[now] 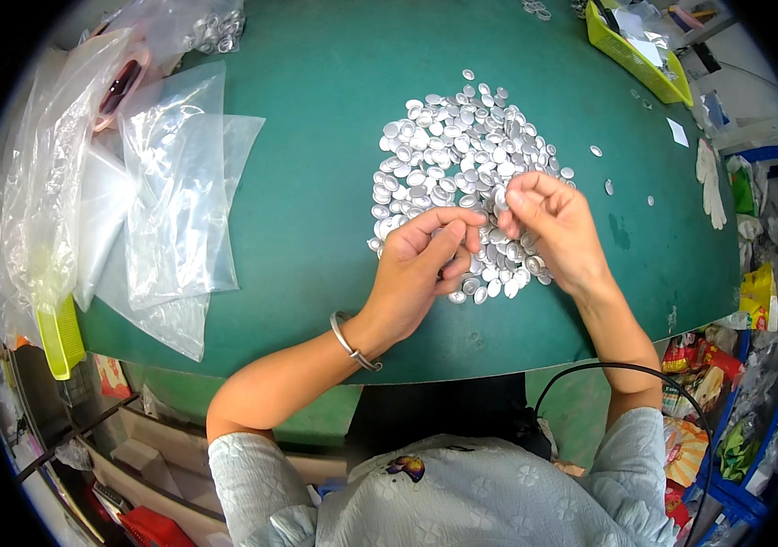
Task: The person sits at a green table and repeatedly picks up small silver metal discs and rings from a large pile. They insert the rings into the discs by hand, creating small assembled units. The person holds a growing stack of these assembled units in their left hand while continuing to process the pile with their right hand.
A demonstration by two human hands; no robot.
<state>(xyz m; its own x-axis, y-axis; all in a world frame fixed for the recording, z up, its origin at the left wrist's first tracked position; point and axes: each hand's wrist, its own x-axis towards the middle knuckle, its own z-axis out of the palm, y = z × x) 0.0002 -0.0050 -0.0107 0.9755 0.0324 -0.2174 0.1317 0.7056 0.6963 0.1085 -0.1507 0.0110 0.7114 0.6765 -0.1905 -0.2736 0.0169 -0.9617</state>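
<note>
Desk: green-topped (316, 219), its near edge curving just in front of the seated person, with bags along the left edge and small goods toward the far right corner.
Oval discs: a broad, one-colour silvery spread (475, 137) lies around the middle of the desk, right of centre, reaching down toward the near edge; some pieces overlap.
Right hand: fingers curled in above the right side of the spread (548, 214), thumb and fingertips pinching a single disc (501, 198).
Left hand: bent over the spread's lower left part (421, 260), thumb and forefinger drawn together; whether anything sits between them cannot be told.
Bracelet: silver band (350, 339) around the left wrist.
Stray pieces: a few loose ones (608, 187) well apart from the spread, toward the right edge.
Clear bags: sheets of plastic (179, 201) overlapping along the left edge.
Far right corner: yellow-green basket (621, 47) with papers inside; nearer along the right edge, a white paper slip (677, 132) and a pale glove (708, 182).
Beyond the right edge: blue-framed rack (776, 392) with colourful packets.
</note>
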